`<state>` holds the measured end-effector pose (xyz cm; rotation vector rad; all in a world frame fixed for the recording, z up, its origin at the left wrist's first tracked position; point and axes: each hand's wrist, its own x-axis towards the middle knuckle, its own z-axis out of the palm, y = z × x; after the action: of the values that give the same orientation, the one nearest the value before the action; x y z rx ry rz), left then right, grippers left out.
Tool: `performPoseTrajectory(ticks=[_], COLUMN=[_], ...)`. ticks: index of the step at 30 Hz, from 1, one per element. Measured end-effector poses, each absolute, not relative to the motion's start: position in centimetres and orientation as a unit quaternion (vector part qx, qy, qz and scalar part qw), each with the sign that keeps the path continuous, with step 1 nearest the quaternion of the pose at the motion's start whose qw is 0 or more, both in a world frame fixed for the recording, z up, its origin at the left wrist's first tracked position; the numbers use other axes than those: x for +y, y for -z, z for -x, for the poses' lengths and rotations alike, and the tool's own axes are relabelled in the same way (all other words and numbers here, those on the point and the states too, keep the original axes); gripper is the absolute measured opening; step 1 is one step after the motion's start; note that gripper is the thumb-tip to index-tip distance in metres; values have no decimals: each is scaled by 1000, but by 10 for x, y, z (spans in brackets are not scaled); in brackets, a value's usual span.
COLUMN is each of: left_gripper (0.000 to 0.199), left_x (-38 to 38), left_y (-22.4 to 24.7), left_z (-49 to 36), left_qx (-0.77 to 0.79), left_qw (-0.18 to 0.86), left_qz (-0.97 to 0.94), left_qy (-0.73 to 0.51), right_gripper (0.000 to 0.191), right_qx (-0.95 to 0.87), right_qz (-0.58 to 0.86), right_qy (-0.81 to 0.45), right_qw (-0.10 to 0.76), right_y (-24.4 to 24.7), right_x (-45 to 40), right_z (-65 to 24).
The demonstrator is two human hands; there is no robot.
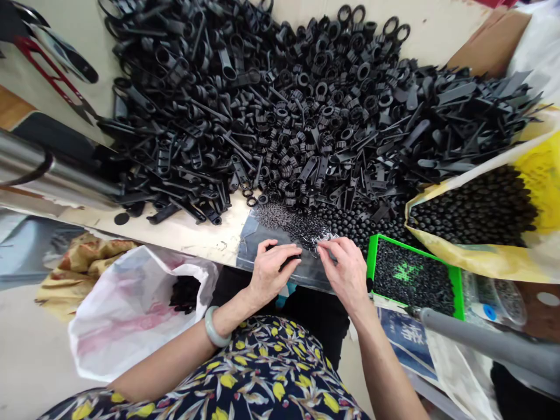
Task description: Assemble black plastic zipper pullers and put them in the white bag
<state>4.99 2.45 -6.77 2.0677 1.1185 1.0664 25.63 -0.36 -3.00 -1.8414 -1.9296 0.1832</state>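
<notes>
Black plastic specks lie under the curled left hand (273,274) and right hand (345,271), on a clear plastic sheet (258,248) on the counter (196,236); any hold is too small to tell. These tiny parts (301,227) seem light and stiff, best pinched by fingertip. Right, a green tray (411,280) and yellow-printed bag (472,204) hold black pieces; far off spreads a heap of black plastic fittings (280,105).
</notes>
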Motion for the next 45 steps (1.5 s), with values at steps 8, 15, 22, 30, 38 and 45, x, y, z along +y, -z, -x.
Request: performPoseTrajectory(ticks=[8, 15, 22, 30, 38, 45], left_gripper=[20, 19, 17, 17, 13, 17], left_x=[24, 23, 26, 25, 25, 26], left_y=[68, 66, 64, 66, 64, 65], left_z=[-48, -49, -50, -50, -51, -51], left_qx=[414, 431, 433, 421, 428, 442], left_qw=[282, 292, 293, 280, 294, 302], left_qz=[-770, -768, -776, -785, -774, -763], left_qy=[-396, -373, -353, -358, -363, -363], right_gripper=[22, 24, 23, 21, 17, 19], right_qx=[-686, -695, -731, -749, -754, -746], right_qz=[685, 681, 657, 651, 647, 654], right_qy=[-92, -94, -71, -32, -46, -73], right_qw=[226, 211, 172, 117, 103, 101], right_y=[40, 42, 41, 41, 36, 32], right_x=[-30, -27, -23, -20, -21, -17], right_z=[-259, -256, -258, -252, -251, -253])
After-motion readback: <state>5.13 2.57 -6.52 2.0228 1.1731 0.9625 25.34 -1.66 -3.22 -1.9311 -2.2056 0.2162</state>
